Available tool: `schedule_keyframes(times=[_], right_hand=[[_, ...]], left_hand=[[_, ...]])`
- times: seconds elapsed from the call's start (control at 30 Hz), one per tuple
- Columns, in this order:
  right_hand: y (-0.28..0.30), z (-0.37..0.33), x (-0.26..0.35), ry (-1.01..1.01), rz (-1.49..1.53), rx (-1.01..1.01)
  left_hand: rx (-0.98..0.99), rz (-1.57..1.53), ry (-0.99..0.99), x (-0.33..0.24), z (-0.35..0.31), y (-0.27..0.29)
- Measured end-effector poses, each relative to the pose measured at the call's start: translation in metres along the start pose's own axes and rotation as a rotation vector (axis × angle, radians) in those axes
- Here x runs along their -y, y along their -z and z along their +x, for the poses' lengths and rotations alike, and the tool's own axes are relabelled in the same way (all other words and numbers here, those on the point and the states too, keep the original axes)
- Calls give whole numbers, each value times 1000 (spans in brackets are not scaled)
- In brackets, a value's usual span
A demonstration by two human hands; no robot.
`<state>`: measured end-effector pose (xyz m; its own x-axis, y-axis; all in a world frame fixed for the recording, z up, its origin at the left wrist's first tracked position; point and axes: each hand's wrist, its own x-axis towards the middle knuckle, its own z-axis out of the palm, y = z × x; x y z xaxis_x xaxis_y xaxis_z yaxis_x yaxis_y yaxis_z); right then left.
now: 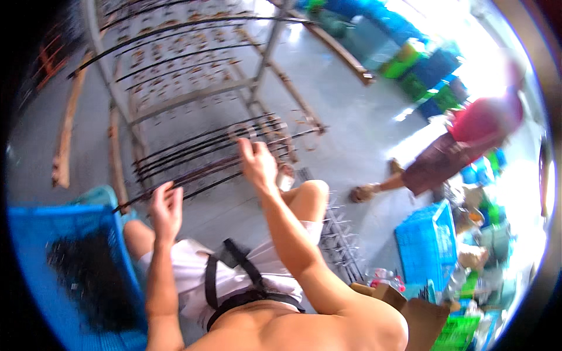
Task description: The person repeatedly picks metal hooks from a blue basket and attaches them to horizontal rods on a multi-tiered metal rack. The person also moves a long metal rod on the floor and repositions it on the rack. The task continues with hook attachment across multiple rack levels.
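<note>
Both my arms reach forward over my lap toward a bundle of long dark rods [187,153] lying across the lower part of a metal rack. My left hand [166,210] is raised beside the near rod's left part, its fingers slightly bent and apart, with no held thing visible. My right hand [259,168] is farther forward at the rods' right part, its fingers stretched up and apart. Pale ring-like shapes [241,130] show just beyond its fingertips; whether they touch is too blurred to tell. At my left stands a blue basket [64,219] containing a heap of small black pieces [88,281].
The grey rack [190,100] carries more rods with rows of small pieces. Wooden beams [70,123] lie on the floor. A person in a red top [483,120] stands at the right, near blue crates [424,243]. A cardboard box [424,319] and a spiky metal rack [342,234] are beside me.
</note>
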<state>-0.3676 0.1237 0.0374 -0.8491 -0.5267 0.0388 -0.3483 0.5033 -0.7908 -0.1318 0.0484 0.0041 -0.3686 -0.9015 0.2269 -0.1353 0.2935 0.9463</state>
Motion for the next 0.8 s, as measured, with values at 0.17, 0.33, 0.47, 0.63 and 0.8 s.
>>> schedule_keyframes(times=[0.17, 0.33, 0.47, 0.63, 0.8], right_hand=[[3, 14, 15, -193, -101, 150], [14, 7, 13, -275, 10, 212], [2, 14, 14, -282, 32, 193], [-7, 29, -10, -271, 149, 190], [-2, 27, -11, -215, 145, 185]], left_hand=[[230, 33, -28, -8, -20, 57], [818, 340, 635, -6, -16, 217], [102, 236, 420, 36, -24, 264], [-164, 139, 317, 60, -24, 231], [-244, 56, 331, 79, -31, 214]])
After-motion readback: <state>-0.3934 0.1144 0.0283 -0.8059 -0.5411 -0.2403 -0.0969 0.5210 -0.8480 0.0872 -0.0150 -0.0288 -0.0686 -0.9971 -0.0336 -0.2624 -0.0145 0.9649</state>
